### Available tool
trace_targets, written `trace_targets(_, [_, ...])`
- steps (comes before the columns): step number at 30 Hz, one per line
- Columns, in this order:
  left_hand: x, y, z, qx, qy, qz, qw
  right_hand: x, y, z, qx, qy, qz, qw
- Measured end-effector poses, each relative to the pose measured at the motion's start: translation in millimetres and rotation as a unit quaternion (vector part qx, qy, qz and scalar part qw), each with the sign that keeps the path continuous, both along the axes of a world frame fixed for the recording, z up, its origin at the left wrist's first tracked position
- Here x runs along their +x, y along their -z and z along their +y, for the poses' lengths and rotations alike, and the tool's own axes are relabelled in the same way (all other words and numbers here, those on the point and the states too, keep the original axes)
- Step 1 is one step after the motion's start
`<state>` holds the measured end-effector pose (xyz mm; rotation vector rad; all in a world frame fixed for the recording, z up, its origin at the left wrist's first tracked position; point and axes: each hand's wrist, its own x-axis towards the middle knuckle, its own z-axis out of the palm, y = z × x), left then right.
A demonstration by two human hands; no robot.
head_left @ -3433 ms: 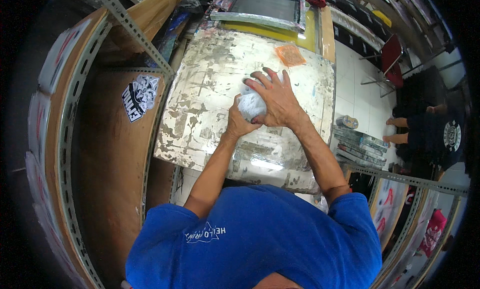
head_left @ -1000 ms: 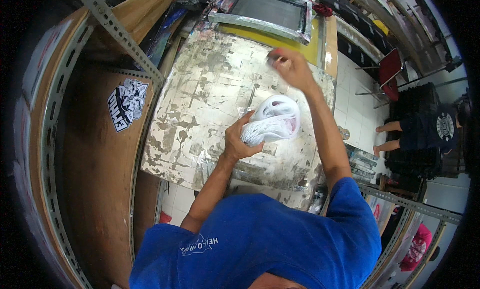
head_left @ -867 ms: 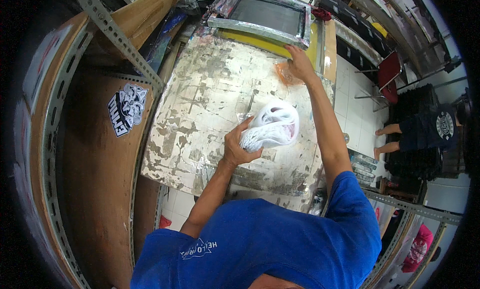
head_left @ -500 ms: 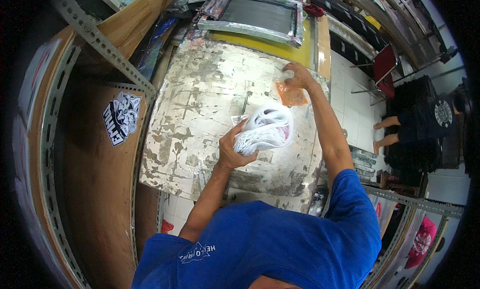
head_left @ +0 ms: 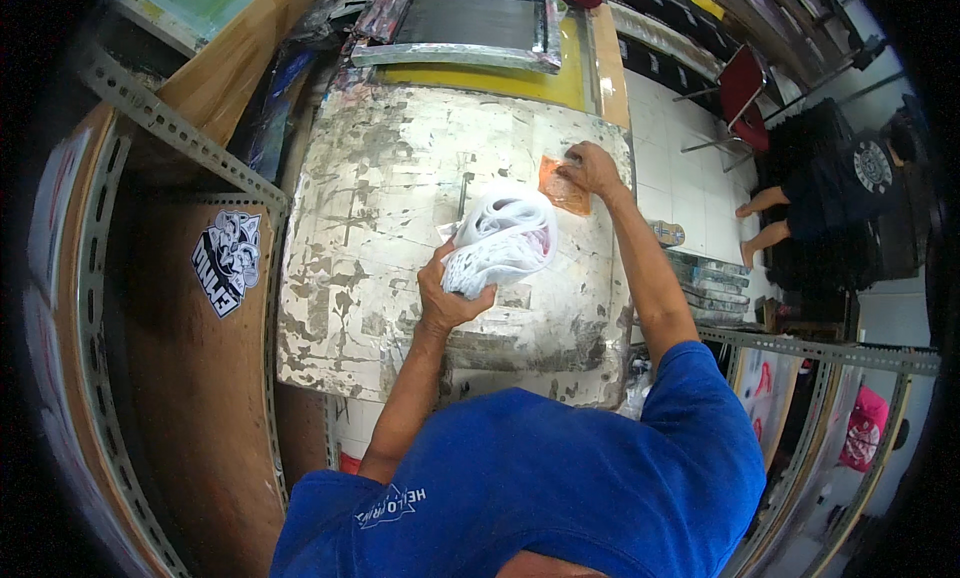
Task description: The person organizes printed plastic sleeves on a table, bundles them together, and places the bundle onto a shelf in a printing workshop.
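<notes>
My left hand (head_left: 448,296) is wrapped round the near left side of a thick bundle of looped white bands (head_left: 502,246), with a little pink showing at its right. The bundle is above or on a worn, pale tabletop (head_left: 345,218); I cannot tell whether it touches. To its upper right lies a flat orange packet (head_left: 566,197), seemingly see-through plastic. My right hand (head_left: 595,168) is on the packet's upper right edge, its fingers bent and closed on it. The fingertips are partly hidden.
A framed dark screen (head_left: 470,23) lies over a yellow panel (head_left: 575,68) beyond the tabletop. Perforated metal shelving (head_left: 185,128) stands at left. To the right are a red chair (head_left: 742,90) and a person in dark clothes (head_left: 845,198).
My right hand has come down from just beyond the orange packet onto its edge, and the packet has turned slightly. My left hand still holds the white bundle. The whole view has shifted.
</notes>
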<state>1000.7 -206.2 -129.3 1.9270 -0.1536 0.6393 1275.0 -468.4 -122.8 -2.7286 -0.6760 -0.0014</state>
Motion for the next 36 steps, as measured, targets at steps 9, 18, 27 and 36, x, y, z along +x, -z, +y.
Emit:
trace_targets(9, [-1,-21,-3,-0.082,0.008,0.053,0.995,-32,-7,-7,0.028,0.034,-0.075,0.996])
trace_targets(18, [1,-11,-2,-0.048,0.001,0.016,0.999,-45,-27,-29,0.344,0.098,0.388,0.85])
trace_targets(27, [2,-16,-4,-0.052,0.004,0.021,0.998,-87,-2,-2,0.18,0.061,0.278,0.941])
trace_targets(36, [0,-14,-3,-0.051,-0.004,0.026,0.998,-97,16,-11,0.183,-0.006,0.113,0.977])
